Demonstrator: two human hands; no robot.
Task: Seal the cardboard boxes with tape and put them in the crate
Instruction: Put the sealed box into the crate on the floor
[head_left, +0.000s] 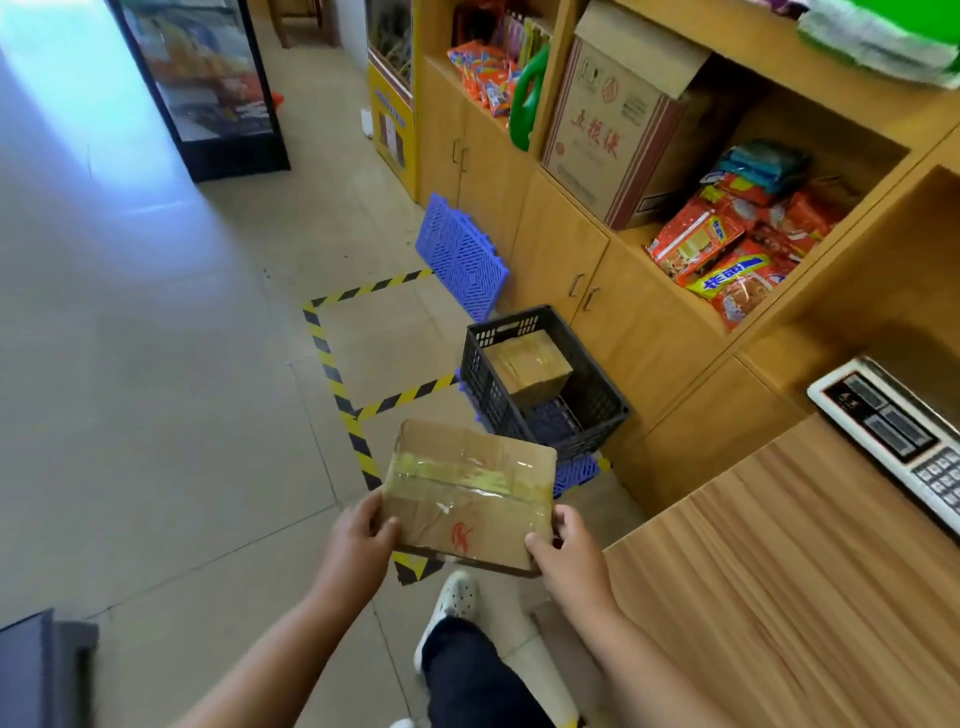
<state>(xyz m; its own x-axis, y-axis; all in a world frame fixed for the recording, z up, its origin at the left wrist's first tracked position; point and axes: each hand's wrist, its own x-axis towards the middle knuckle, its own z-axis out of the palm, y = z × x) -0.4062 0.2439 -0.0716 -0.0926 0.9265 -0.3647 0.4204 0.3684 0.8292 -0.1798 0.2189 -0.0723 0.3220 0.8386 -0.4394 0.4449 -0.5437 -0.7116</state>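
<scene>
A flat cardboard box (467, 488) with a strip of clear tape across its top and a red mark near its front edge is held in the air above the floor. My left hand (358, 540) grips its near left corner and my right hand (566, 551) grips its near right corner. Just beyond it a black plastic crate (602, 410) stands on the floor on a blue plastic pallet. Inside the crate lies another taped cardboard box (530, 366), against its far left side.
Wooden cabinets (639, 312) with shelves of snack packets run along the right. A wooden counter (779, 571) carries an electronic scale (898, 431). Yellow-black tape (332, 374) marks squares on the tiled floor. A blue pallet (460, 254) leans on the cabinet. My foot (452, 603) is below the box.
</scene>
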